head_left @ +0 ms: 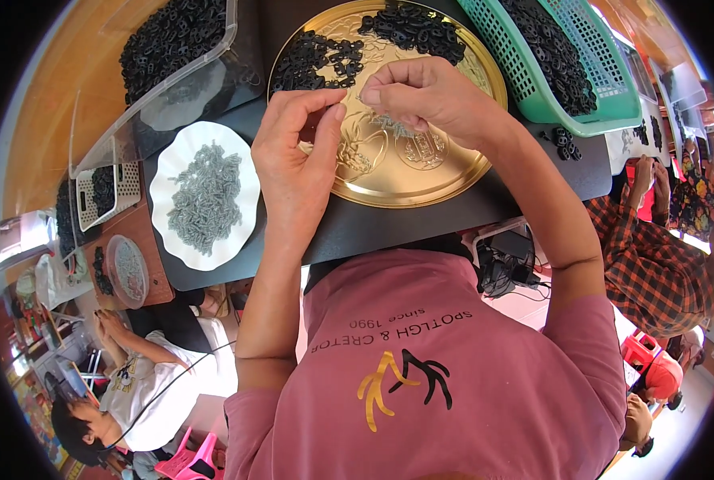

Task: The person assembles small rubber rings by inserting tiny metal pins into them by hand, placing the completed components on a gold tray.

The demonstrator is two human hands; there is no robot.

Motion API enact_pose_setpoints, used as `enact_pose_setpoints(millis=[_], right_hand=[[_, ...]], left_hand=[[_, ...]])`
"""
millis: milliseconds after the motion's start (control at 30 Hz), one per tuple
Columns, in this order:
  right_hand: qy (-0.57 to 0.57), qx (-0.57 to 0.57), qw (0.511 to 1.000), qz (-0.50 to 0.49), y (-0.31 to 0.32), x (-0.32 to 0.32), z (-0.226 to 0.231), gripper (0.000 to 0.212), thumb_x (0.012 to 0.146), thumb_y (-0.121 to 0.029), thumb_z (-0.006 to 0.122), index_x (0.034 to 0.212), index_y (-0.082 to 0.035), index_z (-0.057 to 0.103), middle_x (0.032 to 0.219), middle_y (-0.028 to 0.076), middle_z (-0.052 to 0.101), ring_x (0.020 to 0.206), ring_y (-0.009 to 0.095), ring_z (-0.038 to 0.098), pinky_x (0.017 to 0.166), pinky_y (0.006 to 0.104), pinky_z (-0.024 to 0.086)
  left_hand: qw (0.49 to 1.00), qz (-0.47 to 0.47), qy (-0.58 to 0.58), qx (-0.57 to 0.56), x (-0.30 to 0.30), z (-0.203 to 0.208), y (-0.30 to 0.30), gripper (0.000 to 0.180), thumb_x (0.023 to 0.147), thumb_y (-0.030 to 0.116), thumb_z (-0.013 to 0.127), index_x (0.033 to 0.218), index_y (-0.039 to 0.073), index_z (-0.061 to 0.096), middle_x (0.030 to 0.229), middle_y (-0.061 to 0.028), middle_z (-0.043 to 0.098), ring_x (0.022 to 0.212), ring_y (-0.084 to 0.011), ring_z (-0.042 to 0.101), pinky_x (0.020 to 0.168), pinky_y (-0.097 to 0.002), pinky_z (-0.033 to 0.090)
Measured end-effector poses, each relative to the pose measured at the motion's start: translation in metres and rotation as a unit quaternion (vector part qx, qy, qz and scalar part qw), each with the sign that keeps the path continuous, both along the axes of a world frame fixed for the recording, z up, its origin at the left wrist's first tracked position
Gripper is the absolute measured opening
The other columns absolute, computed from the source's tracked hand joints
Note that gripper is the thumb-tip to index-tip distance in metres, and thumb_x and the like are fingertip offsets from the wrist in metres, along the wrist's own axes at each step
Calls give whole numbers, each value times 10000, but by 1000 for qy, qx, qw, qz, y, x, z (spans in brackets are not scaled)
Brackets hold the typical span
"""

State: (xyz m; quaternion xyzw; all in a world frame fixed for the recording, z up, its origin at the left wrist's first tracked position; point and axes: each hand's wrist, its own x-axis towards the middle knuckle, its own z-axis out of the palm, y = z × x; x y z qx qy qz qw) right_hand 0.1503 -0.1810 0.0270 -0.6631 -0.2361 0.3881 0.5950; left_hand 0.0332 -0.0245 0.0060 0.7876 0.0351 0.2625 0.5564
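Above the round gold tray [409, 182], my two hands nearly meet at the fingertips. My left hand [299, 152] pinches thumb and forefinger together, and whatever sits between them is too small to make out. Also pinched, just to its right, is my right hand [425, 92], with a tiny item at its fingertips that I cannot name. Beyond them on the tray lie small black looped plastic pieces [313, 64] at the left and another heap of black pieces [413, 32] at the far side. Some small silver pieces [389, 124] show on the tray below my right hand.
Left of the tray, a white scalloped plate [162, 196] holds many silver screw-like pieces [206, 198]. A clear bin [177, 76] and a green basket [613, 108] hold black pieces. Several people sit nearby, including one in a white shirt [165, 392] and one in checked clothing [653, 268].
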Motion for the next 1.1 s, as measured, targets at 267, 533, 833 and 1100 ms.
enact_pose_setpoints(millis=[267,533,833,1100], right_hand=[[64,25,997,16,-2,-4,1,206,857,-233,678,867,-29,648,627,-42,491,511,26,401,456,180,299],[-120,15,992,-31,-1,-17,-2,174,877,-184,658,896,-13,632,694,-35,544,601,14,464,508,183,364],[-312,-15,948,-60,1,-27,6,155,749,-116,668,814,16,621,725,83,613,640,135,577,595,266,473],[-205,5,975,-89,-5,-21,-8,81,848,-46,641,892,-14,580,729,-37,550,658,17,515,565,176,420]], left_hand=[[999,-20,-23,24,3,3,-5,174,795,-30,679,960,25,678,871,-68,599,692,-117,585,611,-232,470],[1000,-8,-3,11,3,0,-5,114,796,-24,677,899,0,633,835,-71,589,650,-120,566,590,-233,456],[957,-99,172,-211,-1,8,-2,87,869,47,650,886,-24,603,789,0,575,621,-40,504,560,-193,419],[966,-96,207,-125,-4,1,-1,116,879,54,636,968,-20,628,784,-18,596,619,-44,525,561,-195,432]])
